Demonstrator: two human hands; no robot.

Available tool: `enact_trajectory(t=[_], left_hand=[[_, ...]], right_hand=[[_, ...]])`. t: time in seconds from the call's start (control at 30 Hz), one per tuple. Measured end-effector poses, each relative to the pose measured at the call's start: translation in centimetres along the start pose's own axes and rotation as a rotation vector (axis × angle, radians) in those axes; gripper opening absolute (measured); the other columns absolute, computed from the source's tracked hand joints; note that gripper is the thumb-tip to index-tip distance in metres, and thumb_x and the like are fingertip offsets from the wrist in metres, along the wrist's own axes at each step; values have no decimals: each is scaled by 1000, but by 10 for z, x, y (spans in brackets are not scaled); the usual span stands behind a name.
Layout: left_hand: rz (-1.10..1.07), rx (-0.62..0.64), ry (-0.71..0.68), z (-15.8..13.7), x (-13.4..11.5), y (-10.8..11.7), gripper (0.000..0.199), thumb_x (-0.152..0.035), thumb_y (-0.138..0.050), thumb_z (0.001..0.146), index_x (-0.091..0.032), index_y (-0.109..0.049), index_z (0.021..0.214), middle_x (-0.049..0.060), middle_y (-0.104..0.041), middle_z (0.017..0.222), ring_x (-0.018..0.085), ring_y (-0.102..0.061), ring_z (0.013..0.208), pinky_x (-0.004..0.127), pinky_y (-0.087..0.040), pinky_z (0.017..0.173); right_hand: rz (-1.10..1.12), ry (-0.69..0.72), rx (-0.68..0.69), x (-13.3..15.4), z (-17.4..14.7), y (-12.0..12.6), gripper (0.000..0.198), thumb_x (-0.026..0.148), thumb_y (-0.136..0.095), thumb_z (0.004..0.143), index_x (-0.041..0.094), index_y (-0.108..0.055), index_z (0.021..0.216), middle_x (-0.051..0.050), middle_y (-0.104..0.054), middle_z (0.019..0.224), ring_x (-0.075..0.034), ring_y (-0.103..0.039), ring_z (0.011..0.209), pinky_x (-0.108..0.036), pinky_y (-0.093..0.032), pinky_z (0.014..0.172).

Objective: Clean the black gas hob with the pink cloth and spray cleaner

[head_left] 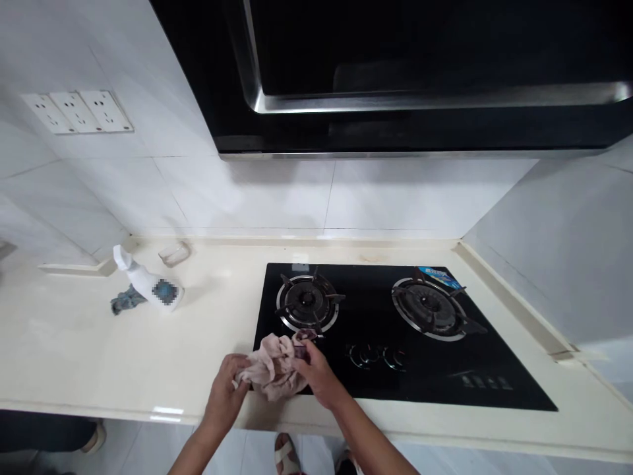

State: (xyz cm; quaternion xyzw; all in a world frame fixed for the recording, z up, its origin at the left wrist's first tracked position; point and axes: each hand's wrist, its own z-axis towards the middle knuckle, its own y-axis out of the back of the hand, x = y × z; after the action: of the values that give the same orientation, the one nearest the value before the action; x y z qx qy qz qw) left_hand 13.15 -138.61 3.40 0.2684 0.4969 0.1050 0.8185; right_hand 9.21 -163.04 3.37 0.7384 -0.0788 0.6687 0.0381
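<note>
A crumpled pinkish cloth [274, 369] is bunched between my two hands, over the front left corner of the black gas stove [356, 297]. My left hand [228, 389] pinches the cloth's left edge with closed fingers. On the other side, my right hand [316, 373] grips the bunched cloth, its fingertips partly hidden in the folds. Just behind the cloth is the left burner [307, 300] with its pan support. Two control knobs [380, 356] lie to the right of my right hand.
A white spray bottle [148, 280] stands on the cream counter [212, 316], beside a grey-blue rag [126, 300] and a small clear dish [174, 253]. The right burner [429, 305] has a blue sticker [439, 277] behind it. A black range hood [395, 125] overhangs the stove. Someone's shoe [93, 437] shows lower left.
</note>
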Motion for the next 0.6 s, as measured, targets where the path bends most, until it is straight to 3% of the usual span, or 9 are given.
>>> enact_trajectory(t=[0.07, 0.13, 0.23, 0.3, 0.4, 0.5, 0.6], left_hand=[[20, -114, -66, 14, -12, 10, 8, -24, -59, 88, -23, -63, 95, 7, -62, 107, 22, -64, 103, 39, -56, 89], [58, -195, -125, 26, -23, 10, 6, -21, -59, 89, -23, -61, 95, 7, -58, 111, 21, -61, 106, 37, -55, 89], [152, -239, -250, 35, -34, -10, 11, -13, -52, 88, -21, -59, 90, 7, -52, 111, 21, -56, 108, 35, -54, 89], [211, -203, -330, 34, -34, -30, 16, -9, -49, 87, -20, -59, 84, 6, -52, 106, 21, -56, 105, 35, -53, 88], [257, -68, -406, 23, -23, -51, 20, -6, -48, 83, -21, -62, 83, 5, -57, 100, 20, -57, 95, 34, -53, 81], [324, 66, -393, 4, -10, -49, 27, -2, -50, 74, -21, -63, 89, 8, -60, 113, 23, -59, 102, 36, -53, 81], [398, 125, -302, -5, -10, -39, 35, -11, -65, 72, -20, -62, 105, 14, -55, 131, 32, -55, 121, 46, -51, 93]], right_hand=[[32, -39, -24, 9, -12, 24, 33, 45, -66, 78, 20, -64, 99, 0, -65, 91, -18, -59, 86, -31, -49, 80], [-52, -48, -132, 11, -28, 49, 33, 52, -67, 79, 20, -62, 88, 1, -62, 82, -18, -57, 80, -30, -48, 77], [-154, -72, -315, -2, -52, 75, 42, 62, -62, 81, 21, -64, 91, 0, -64, 81, -20, -58, 81, -31, -49, 77], [-230, -54, -396, -21, -65, 86, 48, 67, -58, 83, 21, -65, 95, -3, -65, 85, -21, -60, 82, -34, -50, 78], [-441, 32, -482, -52, -80, 99, 60, 79, -56, 77, 21, -66, 84, -7, -62, 84, -23, -59, 79, -37, -51, 74], [-585, 96, -524, -69, -90, 113, 62, 81, -51, 80, 21, -64, 81, -10, -61, 91, -23, -59, 79, -38, -52, 71], [-703, 151, -606, -64, -91, 118, 54, 72, -52, 87, 20, -63, 98, -12, -60, 103, -26, -59, 90, -41, -52, 79]])
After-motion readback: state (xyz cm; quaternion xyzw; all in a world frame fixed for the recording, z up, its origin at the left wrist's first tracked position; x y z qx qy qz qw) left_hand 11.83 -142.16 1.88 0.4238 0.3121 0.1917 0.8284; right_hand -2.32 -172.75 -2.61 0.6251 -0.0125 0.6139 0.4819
